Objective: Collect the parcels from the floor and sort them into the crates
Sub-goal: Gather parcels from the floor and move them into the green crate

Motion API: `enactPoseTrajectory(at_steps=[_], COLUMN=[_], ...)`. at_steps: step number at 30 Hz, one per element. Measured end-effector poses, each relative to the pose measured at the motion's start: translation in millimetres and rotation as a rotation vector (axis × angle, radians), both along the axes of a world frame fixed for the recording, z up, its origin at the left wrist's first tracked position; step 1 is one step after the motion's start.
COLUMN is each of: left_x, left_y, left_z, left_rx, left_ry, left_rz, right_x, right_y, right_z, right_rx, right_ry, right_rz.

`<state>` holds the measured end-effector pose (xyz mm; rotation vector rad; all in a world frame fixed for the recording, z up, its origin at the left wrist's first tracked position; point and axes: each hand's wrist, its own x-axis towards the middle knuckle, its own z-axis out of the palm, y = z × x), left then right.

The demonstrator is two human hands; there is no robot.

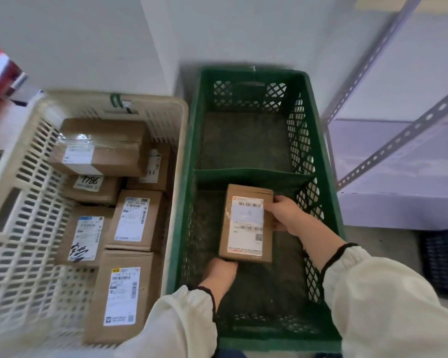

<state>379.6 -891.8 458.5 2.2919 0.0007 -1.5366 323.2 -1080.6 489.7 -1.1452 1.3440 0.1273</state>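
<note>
Both of the person's hands were down inside the green crate (251,72), in the compartment on the near side of its divider (246,174). Between them was a brown parcel (246,223), label up, its far end close to that divider. Whether it sat on the crate's bottom I could not tell. The right hand (285,215) gripped the parcel's right edge, thumb on top. The left hand (221,270) was tucked under the near left corner with its fingers hidden beneath the cardboard, so I couldn't say if they were curled or flat. The compartment beyond the divider held nothing I could see. Touching the green crate's left side stood a cream crate (177,177) packed with labelled boxes (130,218). Right of the green crate rose grey metal shelving (398,140), with a dark crate (440,262) near its foot.
</note>
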Motion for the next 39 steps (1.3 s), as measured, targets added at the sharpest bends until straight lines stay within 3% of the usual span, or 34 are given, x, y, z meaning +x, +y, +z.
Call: enactPoseTrajectory(at_steps=[2, 5, 12, 20, 24, 25, 27, 28, 30, 32, 36, 39], left_x=[6.1, 20.0, 33.2, 32.7, 24.6, 22.7, 32.9, 44.9, 81.5, 125.4, 200.6, 218.4], left_y=[-1.4, 2.2, 1.3, 0.6, 1.3, -1.0, -1.0, 2.9, 23.0, 59.5, 183.3, 312.0], left_z=[2.8, 4.9, 8.2, 21.4, 52.7, 64.6, 86.6, 102.1, 139.2, 168.2, 197.6, 203.1], left_rx=[0.035, 0.002, -0.102, -0.081, 0.037, 0.011, -0.134, -0.237, -0.328, -0.300, -0.113, 0.081], left_ry=[0.119, 0.129, 0.216, 0.238, 0.223, 0.164, -0.143, -0.313, -0.607, -0.858, -1.078, -1.109], left_rz=[0.274, 0.508, 0.807, 0.777, 0.490, 0.278, -0.144, -0.217, -0.251, -0.297, -0.270, -0.122], right_x=[11.0, 33.3, 71.8, 68.2, 72.9, 78.9, 97.8, 110.0, 136.3, 164.5, 219.2, 252.6], right_y=[6.8, 20.4, 37.1, 36.1, 30.4, 29.6, 32.5, 37.2, 54.2, 82.8, 176.7, 278.3], right_z=[1.0, 2.4, 5.2, 17.7, 55.8, 70.9, 106.3, 124.9, 160.2, 189.7, 225.3, 231.8], right_rx=[0.026, 0.020, -0.113, -0.131, -0.513, -0.630, -0.830, -0.916, -1.082, -1.212, -1.377, -1.443], right_ry=[-0.021, -0.052, 0.027, 0.088, 0.227, 0.237, 0.249, 0.250, 0.235, 0.185, 0.052, -0.081], right_rz=[0.020, 0.072, 0.213, 0.298, 0.591, 0.667, 0.815, 0.876, 0.963, 1.044, 1.196, 1.297])
